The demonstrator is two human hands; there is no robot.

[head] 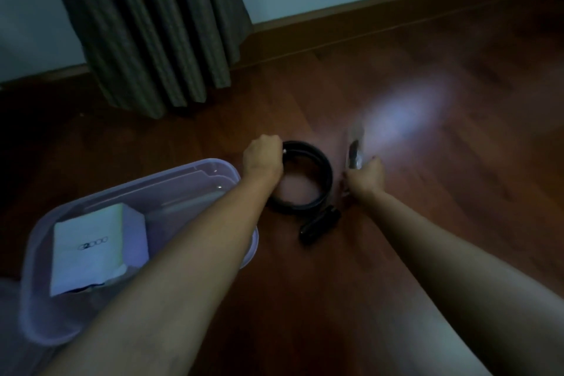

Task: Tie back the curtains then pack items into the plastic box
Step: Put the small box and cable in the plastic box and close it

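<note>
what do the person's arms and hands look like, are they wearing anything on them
Nothing worn that shows. The left arm and right arm are bare, with no sleeves up to the frame edge. The left hand and right hand have no gloves, and no watch, bracelet or ring is visible, though the picture is dim and the right hand is blurred.

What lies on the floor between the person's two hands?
In the head view, a coiled black belt; the left hand grips its rim, the right hand holds a blurred packet beside it.
</note>
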